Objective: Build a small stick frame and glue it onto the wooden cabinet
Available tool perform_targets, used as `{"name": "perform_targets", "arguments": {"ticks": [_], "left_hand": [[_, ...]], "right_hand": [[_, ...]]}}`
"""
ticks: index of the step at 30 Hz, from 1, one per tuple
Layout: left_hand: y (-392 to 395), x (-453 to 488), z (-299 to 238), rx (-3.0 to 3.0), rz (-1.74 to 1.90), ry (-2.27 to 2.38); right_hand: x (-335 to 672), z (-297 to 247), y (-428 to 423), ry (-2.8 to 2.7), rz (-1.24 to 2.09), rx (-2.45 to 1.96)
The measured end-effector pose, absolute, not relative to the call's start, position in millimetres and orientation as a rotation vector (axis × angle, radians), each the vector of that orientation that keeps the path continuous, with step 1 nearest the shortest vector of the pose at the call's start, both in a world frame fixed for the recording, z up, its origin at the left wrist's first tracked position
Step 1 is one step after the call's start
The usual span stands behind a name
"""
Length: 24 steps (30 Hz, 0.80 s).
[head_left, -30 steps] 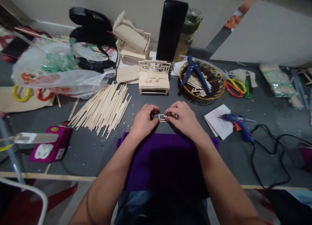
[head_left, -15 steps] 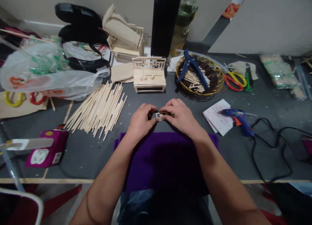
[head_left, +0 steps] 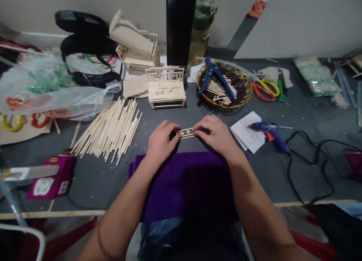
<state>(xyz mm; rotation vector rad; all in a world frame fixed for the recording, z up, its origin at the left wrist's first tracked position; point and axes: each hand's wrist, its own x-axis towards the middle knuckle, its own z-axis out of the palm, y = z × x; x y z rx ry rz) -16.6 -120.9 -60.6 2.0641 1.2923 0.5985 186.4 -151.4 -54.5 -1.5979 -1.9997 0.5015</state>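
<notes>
One slim rectangular wooden frame (head_left: 187, 137), knobbly ornaments (head_left: 188, 131) inside; left hand (head_left: 162, 139) pinches one end, right hand (head_left: 214, 134) other. Slatted miniature bench (head_left: 166, 92) behind; thin straight sticks (head_left: 109, 131) leftward.

A plain pale-grey wall (head_left: 294, 31) spans the top of the frame; below, across the middle, stretches a dark grey table (head_left: 96, 185) with a light-brown front edge (head_left: 79, 213), dimly lit.

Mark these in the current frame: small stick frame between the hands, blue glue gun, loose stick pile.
Small stick frame (head_left: 188, 132): head view, on a small piece between its rails.
Blue glue gun (head_left: 272, 130): head view, on its body.
Loose stick pile (head_left: 111, 129): head view, mid-pile.
</notes>
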Motion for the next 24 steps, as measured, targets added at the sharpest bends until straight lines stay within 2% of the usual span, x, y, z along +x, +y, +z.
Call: {"name": "perform_targets", "arguments": {"ticks": [24], "left_hand": [[-118.9,-17.7,-61.2,2.119,0.543,1.248]], "right_hand": [[177.7,-58.3,-146.9,-2.159,0.491,-1.565]]}}
